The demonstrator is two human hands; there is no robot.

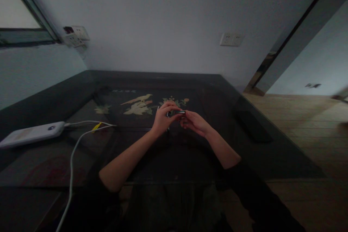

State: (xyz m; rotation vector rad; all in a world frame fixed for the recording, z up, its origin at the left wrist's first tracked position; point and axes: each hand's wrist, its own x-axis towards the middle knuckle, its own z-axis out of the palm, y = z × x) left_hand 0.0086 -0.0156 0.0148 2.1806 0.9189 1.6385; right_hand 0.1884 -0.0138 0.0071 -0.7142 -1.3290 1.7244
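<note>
Over the dark tabletop, my left hand [164,114] pinches a small, slim, dark piece with a shiny edge [180,112] between thumb and fingers. From the other side, my right hand [195,121] grips the right end of that piece with its fingertips, the other fingers curled. What kind of thing it is cannot be made out in the dim light. Some thin shiny metal shows beside and below my left palm, mostly hidden by the hand. Beneath both hands lies a printed picture of birds and flowers [138,106].
A white power bank [34,134] lies at the left, with a white cable [72,166] plugged in and a yellow tag [96,127] on it. A dark flat phone-like object [252,126] rests at the right of the table [288,159]. Wall sockets [231,39] sit behind.
</note>
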